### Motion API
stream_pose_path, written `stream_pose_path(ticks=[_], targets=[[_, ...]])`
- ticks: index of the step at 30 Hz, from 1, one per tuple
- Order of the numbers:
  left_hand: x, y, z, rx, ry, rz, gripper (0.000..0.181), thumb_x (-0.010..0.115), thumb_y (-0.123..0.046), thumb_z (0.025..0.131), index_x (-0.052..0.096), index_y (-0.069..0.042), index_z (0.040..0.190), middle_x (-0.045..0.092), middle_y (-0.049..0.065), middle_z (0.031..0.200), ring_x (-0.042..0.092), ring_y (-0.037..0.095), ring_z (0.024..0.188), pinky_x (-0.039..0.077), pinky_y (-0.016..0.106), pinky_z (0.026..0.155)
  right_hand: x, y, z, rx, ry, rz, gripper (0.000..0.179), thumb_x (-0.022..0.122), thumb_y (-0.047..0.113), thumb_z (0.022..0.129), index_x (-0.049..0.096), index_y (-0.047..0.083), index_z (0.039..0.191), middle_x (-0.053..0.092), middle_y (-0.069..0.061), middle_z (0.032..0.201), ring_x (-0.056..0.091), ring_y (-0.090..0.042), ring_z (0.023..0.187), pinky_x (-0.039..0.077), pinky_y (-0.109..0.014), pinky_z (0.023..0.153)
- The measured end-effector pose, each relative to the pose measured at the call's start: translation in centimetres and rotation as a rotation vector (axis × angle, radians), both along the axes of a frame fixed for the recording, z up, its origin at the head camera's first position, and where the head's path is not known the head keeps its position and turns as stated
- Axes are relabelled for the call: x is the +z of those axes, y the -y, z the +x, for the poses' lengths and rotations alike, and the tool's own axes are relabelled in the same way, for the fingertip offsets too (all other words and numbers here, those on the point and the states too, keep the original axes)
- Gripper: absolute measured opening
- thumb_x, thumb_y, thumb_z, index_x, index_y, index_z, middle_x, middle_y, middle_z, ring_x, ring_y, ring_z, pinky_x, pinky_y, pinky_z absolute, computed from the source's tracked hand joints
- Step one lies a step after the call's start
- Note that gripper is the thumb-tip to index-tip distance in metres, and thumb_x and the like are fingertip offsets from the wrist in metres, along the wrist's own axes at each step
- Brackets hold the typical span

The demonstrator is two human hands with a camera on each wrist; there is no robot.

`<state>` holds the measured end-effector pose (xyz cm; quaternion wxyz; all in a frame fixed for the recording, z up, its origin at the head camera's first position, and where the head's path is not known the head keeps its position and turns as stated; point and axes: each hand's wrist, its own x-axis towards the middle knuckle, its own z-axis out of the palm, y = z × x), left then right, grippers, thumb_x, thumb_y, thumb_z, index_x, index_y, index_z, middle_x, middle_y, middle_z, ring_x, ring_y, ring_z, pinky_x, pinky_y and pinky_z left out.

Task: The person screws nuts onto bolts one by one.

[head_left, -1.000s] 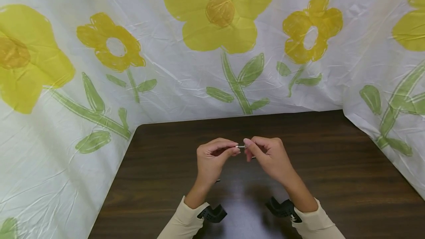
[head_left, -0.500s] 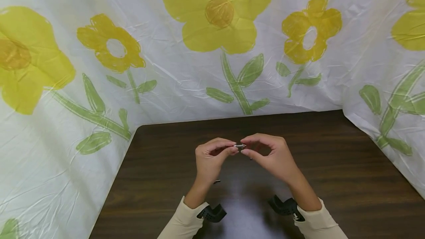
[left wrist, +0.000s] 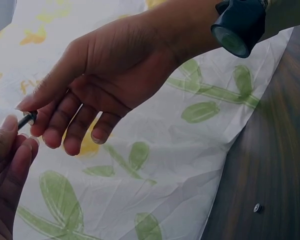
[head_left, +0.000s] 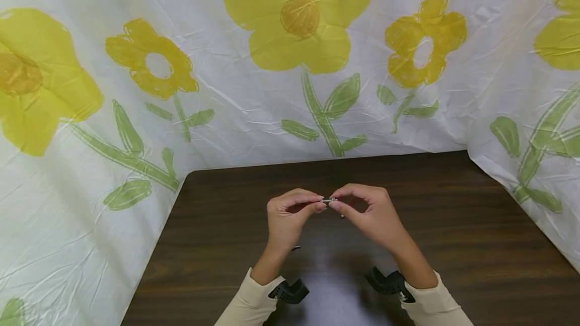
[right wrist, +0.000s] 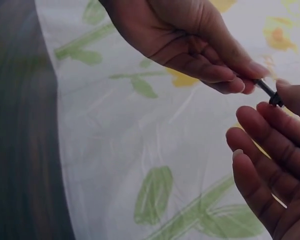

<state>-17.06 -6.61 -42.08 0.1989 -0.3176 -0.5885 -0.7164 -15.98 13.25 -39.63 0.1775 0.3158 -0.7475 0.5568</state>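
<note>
Surface [head_left: 217, 265]: dark wood grain, with light glaring off it between the forearms.
Pale sleeves [head_left: 246, 301]: reach in from the bottom edge, black wrist mounts [head_left: 290, 292] at the cuffs.
Nearer loose piece [head_left: 296, 248]: small, on the surface just beside the left wrist.
Further loose piece [head_left: 342, 216]: a speck below the right fingertips, seemingly on the surface; too small to identify.
Left hand [head_left: 290, 218]: thumb and fingertips pinching one end of the metal rod [head_left: 327, 200].
Right hand [head_left: 373, 218]: thumb and forefinger pinching the other end, at a wider, dark collar [right wrist: 275, 99]; its other fingers hang loosely curved.
Rod: held between the hands, clear of the surface and nearly level; whether the collar is a separate part, I cannot tell.
Good grip: the left pinch should probably act as a firm anchor while the right makes only small fingertip adjustments, keeping both ends in line.
Main risk: something so slim could roll or slip; working low over the surface would make a drop easy to recover.
Backdrop: beyond the far edge hangs white cloth [head_left: 254, 114] printed with yellow flowers [head_left: 300, 16].
</note>
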Motion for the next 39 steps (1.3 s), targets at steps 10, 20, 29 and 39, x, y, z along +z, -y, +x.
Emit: stream_pose_path(ticks=[10,20,29,39], targets=[[-0.06,-0.03,-0.04,0.003,-0.001,-0.016,0.008,0.078,0.007,0.083,0.075,0.008,0.091,0.073,0.021,0.084,0.074,0.022,0.072,0.062,0.042,0.063,-0.27,0.35,0.03,0.011,0.035,0.002,0.026,0.068,-0.002,0.095,0.072,0.02,0.082,0.069,0.006,0.075,0.066,-0.015,0.068,0.056,-0.027,0.064],[0.12,-0.05,-0.06,0.013,0.006,-0.015,0.009,0.078,0.009,0.082,0.074,0.01,0.091,0.072,0.021,0.083,0.073,0.021,0.072,0.062,0.041,0.063,-0.33,0.4,-0.19,-0.013,0.055,0.012,0.026,0.061,0.003,0.101,0.072,0.017,0.082,0.068,0.007,0.072,0.065,-0.011,0.065,0.058,-0.029,0.062],[0.38,0.11,0.11,0.031,0.031,-0.011,0.009,0.078,0.007,0.083,0.075,0.006,0.091,0.071,0.02,0.084,0.073,0.02,0.073,0.062,0.039,0.064,0.02,-0.21,-0.15,0.015,0.044,-0.005,0.022,0.08,-0.001,0.086,0.074,0.012,0.104,0.075,-0.001,0.088,0.07,-0.017,0.072,0.056,-0.028,0.058],[0.22,0.01,-0.02,0.007,0.014,0.002,0.009,0.077,0.008,0.084,0.074,0.007,0.092,0.071,0.022,0.083,0.073,0.02,0.073,0.062,0.039,0.065,0.04,-0.04,-0.07,0.04,0.028,0.008,0.016,0.077,0.0,0.089,0.075,0.014,0.098,0.074,0.001,0.084,0.068,-0.017,0.069,0.054,-0.028,0.055]])
